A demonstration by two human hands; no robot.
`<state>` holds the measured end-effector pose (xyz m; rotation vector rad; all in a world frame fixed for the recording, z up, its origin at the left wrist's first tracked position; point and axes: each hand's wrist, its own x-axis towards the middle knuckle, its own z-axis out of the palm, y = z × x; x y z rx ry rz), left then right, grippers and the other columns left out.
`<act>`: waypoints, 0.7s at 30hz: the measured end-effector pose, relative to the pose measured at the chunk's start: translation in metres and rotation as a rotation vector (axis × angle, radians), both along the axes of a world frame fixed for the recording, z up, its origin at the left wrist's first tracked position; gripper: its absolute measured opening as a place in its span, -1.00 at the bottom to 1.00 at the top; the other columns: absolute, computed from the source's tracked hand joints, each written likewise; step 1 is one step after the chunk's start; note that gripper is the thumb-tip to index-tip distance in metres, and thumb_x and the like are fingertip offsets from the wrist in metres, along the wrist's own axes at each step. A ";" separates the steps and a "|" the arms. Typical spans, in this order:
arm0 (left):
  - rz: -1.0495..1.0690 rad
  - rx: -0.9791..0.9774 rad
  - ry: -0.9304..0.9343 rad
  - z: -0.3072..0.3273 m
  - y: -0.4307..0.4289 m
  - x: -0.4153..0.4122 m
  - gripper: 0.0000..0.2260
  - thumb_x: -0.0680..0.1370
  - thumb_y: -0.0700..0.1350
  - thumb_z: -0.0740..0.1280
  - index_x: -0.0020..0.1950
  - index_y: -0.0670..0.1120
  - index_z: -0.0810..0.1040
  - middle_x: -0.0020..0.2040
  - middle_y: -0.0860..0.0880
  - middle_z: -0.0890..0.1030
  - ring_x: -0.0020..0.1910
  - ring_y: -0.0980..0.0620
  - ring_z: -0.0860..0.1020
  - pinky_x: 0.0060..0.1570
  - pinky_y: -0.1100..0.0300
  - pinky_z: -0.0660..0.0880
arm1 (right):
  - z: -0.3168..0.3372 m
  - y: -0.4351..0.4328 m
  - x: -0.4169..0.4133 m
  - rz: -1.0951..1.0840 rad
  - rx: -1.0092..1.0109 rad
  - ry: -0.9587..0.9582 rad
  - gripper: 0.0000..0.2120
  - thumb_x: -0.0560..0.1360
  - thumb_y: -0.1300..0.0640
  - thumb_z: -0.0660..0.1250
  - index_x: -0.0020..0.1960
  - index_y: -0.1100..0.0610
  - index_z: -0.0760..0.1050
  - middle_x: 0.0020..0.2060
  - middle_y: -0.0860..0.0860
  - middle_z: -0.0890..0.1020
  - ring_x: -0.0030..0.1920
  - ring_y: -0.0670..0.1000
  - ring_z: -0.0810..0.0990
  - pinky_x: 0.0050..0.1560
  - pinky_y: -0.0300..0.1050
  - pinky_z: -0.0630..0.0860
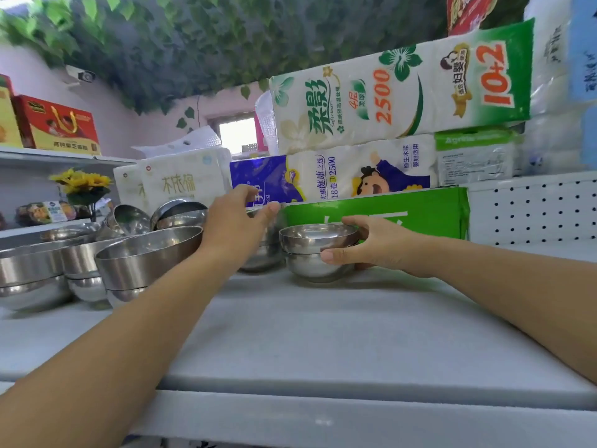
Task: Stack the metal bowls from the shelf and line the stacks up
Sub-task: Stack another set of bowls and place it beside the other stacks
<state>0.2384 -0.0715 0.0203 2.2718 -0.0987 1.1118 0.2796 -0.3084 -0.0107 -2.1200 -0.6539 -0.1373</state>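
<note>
A small stack of two metal bowls (315,250) stands on the white shelf (323,334) in front of a green box. My right hand (371,242) wraps around its right side, thumb on the lower bowl. My left hand (235,221) reaches over another bowl stack (261,257) just left of it, fingers curled at its top rim; that stack is mostly hidden behind the hand. Larger stacked bowls (145,260) stand at the left, with more bowls (32,273) beyond and tilted bowls (181,211) behind.
A green box (387,215) and packs of tissue paper (371,101) rise right behind the bowls. A perforated white panel (533,208) closes the right side. Yellow artificial flowers (82,185) and red boxes (55,124) stand on shelves at the left.
</note>
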 end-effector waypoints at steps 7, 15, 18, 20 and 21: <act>0.301 0.211 0.087 0.007 -0.016 0.035 -0.70 0.61 0.18 0.26 0.05 -0.05 0.54 0.10 -0.08 0.61 0.16 -0.16 0.50 0.20 -0.10 0.40 | -0.002 -0.003 0.009 -0.073 -0.035 -0.002 0.29 0.01 -0.45 0.54 0.60 0.04 0.22 0.44 -0.04 0.45 0.35 0.01 0.46 0.39 -0.10 0.39; 0.221 0.118 0.000 0.002 -0.006 0.045 -0.84 0.57 0.10 0.37 -0.15 0.08 0.59 0.03 -0.01 0.67 0.12 -0.13 0.54 0.23 -0.06 0.34 | -0.004 -0.001 0.011 -0.079 -0.072 -0.035 0.34 -0.04 -0.56 0.50 0.60 -0.02 0.22 0.44 -0.08 0.45 0.38 0.01 0.45 0.46 -0.01 0.37; 0.095 -0.095 0.004 0.000 -0.001 0.050 -0.76 0.53 0.08 0.42 -0.32 0.09 0.54 -0.11 0.06 0.65 0.08 -0.09 0.58 0.24 -0.16 0.45 | -0.005 0.000 0.009 -0.066 -0.055 -0.036 0.27 0.03 -0.50 0.51 0.60 0.00 0.22 0.43 -0.08 0.46 0.35 -0.02 0.46 0.38 -0.13 0.37; 0.025 -0.237 0.001 -0.001 0.002 0.052 -0.82 0.51 0.07 0.44 -0.29 0.08 0.62 -0.13 0.06 0.68 0.06 -0.08 0.61 0.14 -0.09 0.53 | -0.005 0.001 0.008 -0.067 -0.054 -0.033 0.28 0.02 -0.51 0.51 0.60 0.00 0.22 0.43 -0.08 0.47 0.34 -0.02 0.47 0.39 -0.12 0.38; 0.001 -0.290 0.001 -0.002 0.003 0.052 -0.85 0.51 0.05 0.44 -0.23 0.05 0.66 -0.13 0.02 0.69 0.06 -0.10 0.63 0.03 0.02 0.56 | -0.005 0.002 0.008 -0.068 -0.052 -0.032 0.28 0.01 -0.52 0.51 0.60 -0.01 0.22 0.43 -0.09 0.47 0.35 -0.02 0.48 0.41 -0.10 0.38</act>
